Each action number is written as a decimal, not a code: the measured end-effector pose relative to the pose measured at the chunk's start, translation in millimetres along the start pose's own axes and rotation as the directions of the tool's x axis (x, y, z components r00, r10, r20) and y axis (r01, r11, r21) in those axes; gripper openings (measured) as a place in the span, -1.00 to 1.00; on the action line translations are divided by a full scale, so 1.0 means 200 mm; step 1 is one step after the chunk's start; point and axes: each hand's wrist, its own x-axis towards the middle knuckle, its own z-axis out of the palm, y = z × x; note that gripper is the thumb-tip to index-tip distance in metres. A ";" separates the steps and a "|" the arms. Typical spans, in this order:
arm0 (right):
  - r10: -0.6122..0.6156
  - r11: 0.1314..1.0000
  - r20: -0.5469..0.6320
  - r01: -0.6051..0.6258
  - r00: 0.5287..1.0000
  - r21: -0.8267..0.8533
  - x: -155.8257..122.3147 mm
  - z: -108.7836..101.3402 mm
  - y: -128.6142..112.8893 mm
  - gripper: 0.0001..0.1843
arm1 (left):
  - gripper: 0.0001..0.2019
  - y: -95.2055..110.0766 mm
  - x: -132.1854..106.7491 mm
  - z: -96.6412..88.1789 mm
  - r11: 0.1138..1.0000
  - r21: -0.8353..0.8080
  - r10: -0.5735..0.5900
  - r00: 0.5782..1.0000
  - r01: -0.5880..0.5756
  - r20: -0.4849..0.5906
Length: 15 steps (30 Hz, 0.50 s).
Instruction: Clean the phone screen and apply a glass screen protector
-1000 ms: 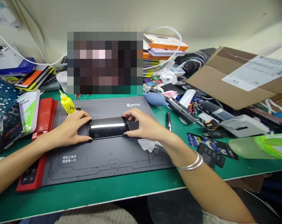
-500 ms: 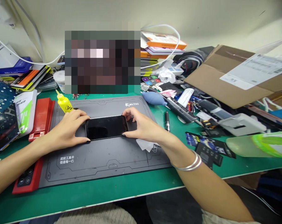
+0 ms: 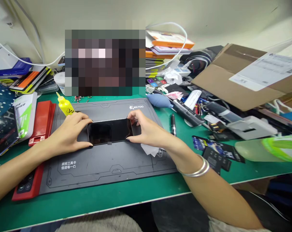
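Note:
A smartphone (image 3: 117, 129) with a dark screen lies sideways between my hands, over a grey work mat (image 3: 95, 167). My left hand (image 3: 74, 132) grips its left end, thumb at the near corner and fingers at the far corner. At the opposite end, my right hand (image 3: 142, 127) pinches the corners in the same manner, its fingers curled. Whether the phone rests on the mat or is slightly raised, I cannot tell. Just beyond my left hand stands a yellow squeeze bottle (image 3: 65, 104). A crumpled clear film (image 3: 150, 149) lies under my right wrist.
Along the left edge of the mat is a red tool (image 3: 41, 120) with black knobs. To the right are a blue air blower (image 3: 159, 101), a black pen-like tool (image 3: 173, 124), flat black parts (image 3: 211, 158), a green-banded bottle (image 3: 252, 149) and a cardboard box (image 3: 215, 71). A blurred patch covers the back.
The view has shifted very slightly. Both hands keep the same hold on the phone, with no clear movement.

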 end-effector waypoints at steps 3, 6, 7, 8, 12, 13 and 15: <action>-0.007 1.000 -0.005 0.007 1.000 -0.004 0.00 0.01 -0.01 -0.49 | -0.45 0.00 0.00 0.00 1.000 0.014 0.003 1.000 -0.003 0.000; -0.009 1.000 -0.010 0.009 1.000 -0.013 -0.01 0.01 -0.01 -0.50 | -0.45 0.00 0.00 0.00 1.000 0.015 0.005 1.000 -0.005 0.002; -0.008 1.000 -0.011 0.008 1.000 -0.019 -0.01 0.01 -0.01 -0.50 | -0.45 0.00 0.00 0.00 1.000 0.014 0.010 1.000 -0.010 0.003; -0.007 1.000 -0.012 0.007 1.000 -0.025 -0.01 0.01 -0.01 -0.50 | -0.45 0.00 0.00 0.00 1.000 0.012 0.015 1.000 -0.015 0.003; -0.003 0.999 -0.017 0.002 1.000 -0.033 -0.01 0.01 -0.02 -0.52 | -0.45 0.00 0.00 0.00 1.000 0.007 0.019 1.000 -0.019 0.001; -0.001 1.000 -0.021 0.000 1.000 -0.029 -0.01 0.01 -0.02 -0.52 | -0.45 0.00 0.00 0.00 1.000 0.005 0.015 1.000 -0.015 0.003; 0.018 1.000 -0.030 -0.018 0.999 -0.010 -0.01 0.01 -0.03 -0.52 | -0.46 0.00 -0.01 0.00 1.000 0.000 0.007 1.000 -0.007 0.007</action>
